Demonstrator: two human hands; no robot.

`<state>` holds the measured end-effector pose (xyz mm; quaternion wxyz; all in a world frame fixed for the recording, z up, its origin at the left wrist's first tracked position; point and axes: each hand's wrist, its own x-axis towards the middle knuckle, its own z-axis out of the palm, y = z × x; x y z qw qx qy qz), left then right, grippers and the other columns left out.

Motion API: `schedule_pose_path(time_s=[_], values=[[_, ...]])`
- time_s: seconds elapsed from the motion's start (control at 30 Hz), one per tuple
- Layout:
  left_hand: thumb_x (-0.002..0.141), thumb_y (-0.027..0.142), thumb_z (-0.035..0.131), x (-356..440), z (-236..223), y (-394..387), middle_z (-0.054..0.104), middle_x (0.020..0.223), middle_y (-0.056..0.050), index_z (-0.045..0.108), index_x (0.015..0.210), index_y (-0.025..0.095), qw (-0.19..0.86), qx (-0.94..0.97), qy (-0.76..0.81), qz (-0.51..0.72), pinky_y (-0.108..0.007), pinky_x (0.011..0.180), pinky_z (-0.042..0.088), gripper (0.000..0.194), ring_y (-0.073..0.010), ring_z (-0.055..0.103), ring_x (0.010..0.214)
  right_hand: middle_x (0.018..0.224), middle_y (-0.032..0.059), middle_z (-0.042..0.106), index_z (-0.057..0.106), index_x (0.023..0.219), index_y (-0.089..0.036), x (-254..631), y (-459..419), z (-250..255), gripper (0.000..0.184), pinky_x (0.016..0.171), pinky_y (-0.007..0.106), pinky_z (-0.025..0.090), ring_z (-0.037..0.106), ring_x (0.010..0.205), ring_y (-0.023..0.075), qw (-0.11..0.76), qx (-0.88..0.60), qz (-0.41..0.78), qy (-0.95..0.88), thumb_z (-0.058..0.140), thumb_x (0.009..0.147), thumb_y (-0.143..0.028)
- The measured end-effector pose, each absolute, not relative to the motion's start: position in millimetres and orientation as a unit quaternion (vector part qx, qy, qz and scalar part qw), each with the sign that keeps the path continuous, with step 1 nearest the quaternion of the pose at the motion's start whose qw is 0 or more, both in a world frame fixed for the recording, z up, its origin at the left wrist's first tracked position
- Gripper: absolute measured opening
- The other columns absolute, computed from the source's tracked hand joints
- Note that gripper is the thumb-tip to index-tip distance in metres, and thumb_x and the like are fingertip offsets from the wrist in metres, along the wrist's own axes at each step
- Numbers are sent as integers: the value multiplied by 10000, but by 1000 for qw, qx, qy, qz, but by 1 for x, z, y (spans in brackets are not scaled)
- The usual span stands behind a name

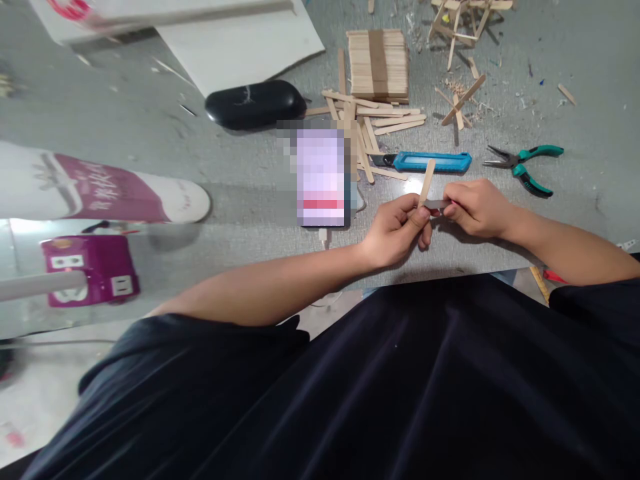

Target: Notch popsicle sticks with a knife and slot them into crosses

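My left hand [397,230] is closed on a wooden craft stick [428,179], which points up and away from me between thumb and fingers. In my closed right hand [477,208] is a small knife [436,205] with a grey blade and a bit of red near my fingers. The blade meets the stick's lower part by my left thumb; most of the handle is hidden. Just beyond the hands lies a blue utility knife [433,162]. Green-handled pliers [520,160] rest open to the right of it.
Loose craft sticks [400,122] lie below a banded bundle of sticks [395,63]. Stick structures [460,20] stand at the back right. A charging phone [323,177], black case [255,105], white-and-purple cylinder [115,187] and purple power socket [90,270] are to the left.
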<state>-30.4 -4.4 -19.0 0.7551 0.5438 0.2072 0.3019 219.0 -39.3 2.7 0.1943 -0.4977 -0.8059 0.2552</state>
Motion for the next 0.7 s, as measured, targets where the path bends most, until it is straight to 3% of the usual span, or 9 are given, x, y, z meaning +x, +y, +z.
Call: schedule_pose_path(time_s=[0.37, 0.57, 0.7], values=[[1111, 693, 749, -30, -17, -3, 669, 584, 31, 728, 1031, 174, 752, 549, 205, 303, -215, 510, 542, 526, -102, 618, 473, 841, 65, 694, 642, 928, -225, 220, -39, 3, 834, 695, 366, 295, 554, 742, 199, 181, -507, 222, -813, 150, 1161, -858], [1112, 686, 751, -30, -18, -4, 653, 580, 30, 773, 1072, 170, 747, 546, 217, 310, -227, 513, 544, 518, -108, 614, 476, 887, 49, 751, 683, 1243, -216, 222, -39, -4, 819, 697, 357, 340, 608, 716, 201, 214, -535, 217, -788, 206, 1159, -876], [1112, 696, 746, -29, -17, -5, 520, 524, 77, 815, 1070, 161, 735, 557, 229, 312, -203, 446, 416, 541, -72, 475, 424, 838, 33, 732, 653, 1238, -222, 226, -38, -4, 730, 682, 366, 335, 617, 687, 204, 224, -539, 161, -796, 222, 1191, -808]])
